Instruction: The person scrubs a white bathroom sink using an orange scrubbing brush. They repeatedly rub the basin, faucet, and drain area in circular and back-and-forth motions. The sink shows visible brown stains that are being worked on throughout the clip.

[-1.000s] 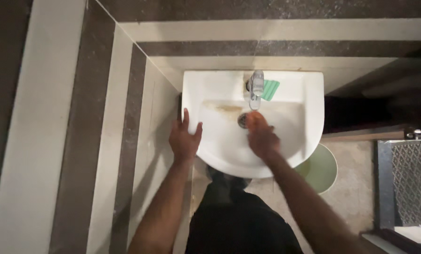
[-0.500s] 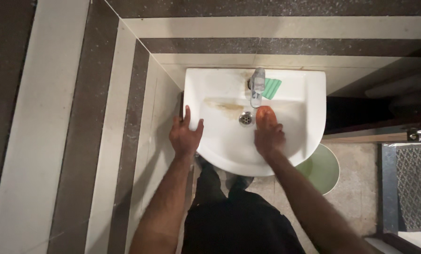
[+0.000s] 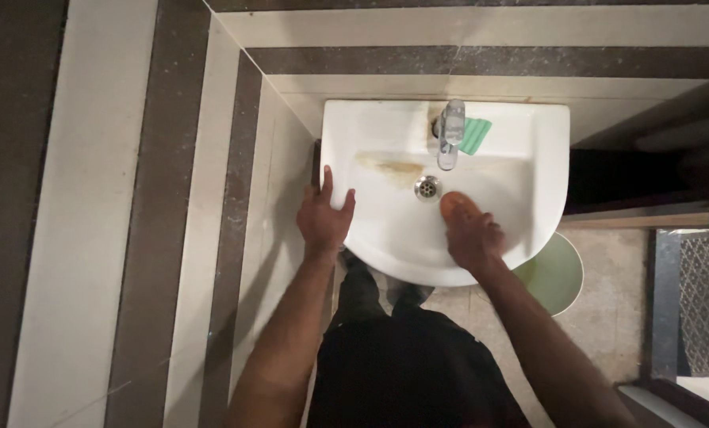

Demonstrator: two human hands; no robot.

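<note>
Sliding back from the drain (image 3: pixel 427 188), the right hand (image 3: pixel 472 235) now presses an orange scrubbing pad (image 3: pixel 452 205) against the sink (image 3: pixel 386 230) bowl nearer the front rim, its grip closed over the pad. Flat and spread, the left hand (image 3: pixel 325 219) stays on the sink's left rim, as before.

Dim, warm light falls from above onto the white sink (image 3: pixel 386 238), the brightest thing in view. Around the sink, the striped walls sink into grainy shadow. Right of the sink lies darkness. Edges bend outward; detail is soft.
</note>
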